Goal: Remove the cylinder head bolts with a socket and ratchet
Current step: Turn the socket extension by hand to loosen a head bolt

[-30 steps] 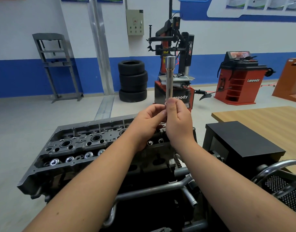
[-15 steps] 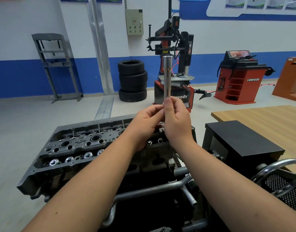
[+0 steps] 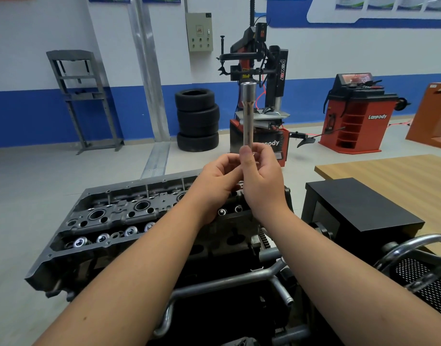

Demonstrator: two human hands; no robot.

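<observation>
Cylinder head (image 3: 119,216) front-left; tyre stack (image 3: 197,119) behind; wooden table (image 3: 389,176) right.

Long silver socket (image 3: 247,116) upright above the cylinder head (image 3: 119,216).

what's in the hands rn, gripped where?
Long silver metal socket extension, upright; right hand grips its lower end, left hand pinches there too.

Socket extension (image 3: 247,116): is tilting slightly, its wide top end swinging left compared with a second ago, still upright above both hands.
Right hand (image 3: 260,178): is sliding its thumb higher up the shaft.
Left hand (image 3: 218,181): is keeping fingertips at the lower end.
</observation>
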